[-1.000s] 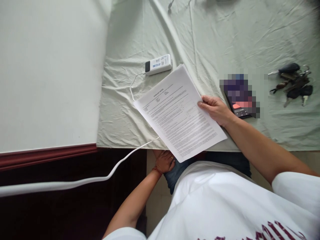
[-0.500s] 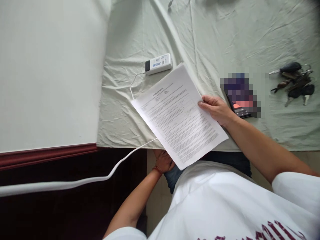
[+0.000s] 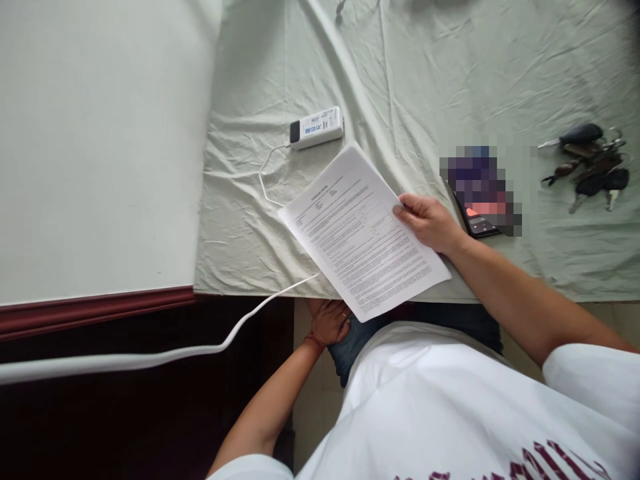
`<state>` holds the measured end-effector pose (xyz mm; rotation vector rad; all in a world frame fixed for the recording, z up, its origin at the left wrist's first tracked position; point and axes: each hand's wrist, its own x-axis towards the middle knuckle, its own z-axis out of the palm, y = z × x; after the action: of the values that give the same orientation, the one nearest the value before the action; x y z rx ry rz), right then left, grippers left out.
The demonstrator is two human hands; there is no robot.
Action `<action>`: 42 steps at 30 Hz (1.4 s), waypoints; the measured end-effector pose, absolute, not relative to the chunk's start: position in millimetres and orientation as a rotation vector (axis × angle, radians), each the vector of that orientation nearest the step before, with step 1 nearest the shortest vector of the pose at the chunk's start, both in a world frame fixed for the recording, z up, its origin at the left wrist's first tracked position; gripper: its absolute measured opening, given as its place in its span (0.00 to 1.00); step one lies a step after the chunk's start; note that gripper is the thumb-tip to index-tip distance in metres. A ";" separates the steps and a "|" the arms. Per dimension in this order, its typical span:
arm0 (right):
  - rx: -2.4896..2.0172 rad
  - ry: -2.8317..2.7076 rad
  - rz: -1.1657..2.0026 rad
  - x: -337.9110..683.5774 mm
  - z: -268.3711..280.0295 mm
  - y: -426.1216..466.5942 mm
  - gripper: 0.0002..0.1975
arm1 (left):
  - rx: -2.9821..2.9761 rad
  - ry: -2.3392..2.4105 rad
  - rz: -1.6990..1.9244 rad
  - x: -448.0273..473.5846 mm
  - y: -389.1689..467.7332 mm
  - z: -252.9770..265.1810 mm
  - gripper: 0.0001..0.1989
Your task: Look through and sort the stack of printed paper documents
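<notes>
Papers [image 3: 365, 233] up for a read, I'd guess
right hand [image 3: 423, 219] pinches them over the table [image 3: 250, 277] edge; left hand [image 3: 331, 323] rests loose on the leg [image 3: 345, 363]; page-flipping would probably need it

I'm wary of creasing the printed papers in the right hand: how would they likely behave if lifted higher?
The printed papers would probably flex, being thin and gripped at one edge by the right hand. They are likely light, as the stack looks shallow. The sheets might slip apart, since layered edges seem to show near the top corner.
</notes>
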<state>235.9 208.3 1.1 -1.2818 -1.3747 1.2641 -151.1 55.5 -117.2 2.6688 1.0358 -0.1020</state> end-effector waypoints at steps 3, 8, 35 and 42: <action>-1.404 -1.540 1.019 231.8 4.0 204.5 0.13 | 2.719 0.981 -0.053 -152.1 56.0 -117.7 0.13; -1.409 -1.462 1.000 228.4 4.0 202.8 0.07 | 2.743 0.977 -0.049 -153.9 55.2 -120.7 0.15; -1.398 -1.263 0.910 233.3 -6.2 208.2 0.05 | 2.705 1.009 -0.150 -147.5 57.1 -107.6 0.14; -1.343 -1.235 0.952 235.9 -1.7 208.7 0.04 | 2.715 1.011 -0.103 -147.9 56.3 -110.0 0.13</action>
<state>235.9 208.7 -1.7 -1.3433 -1.2346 0.9519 -147.9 56.3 -110.0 2.7150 1.0108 -0.1030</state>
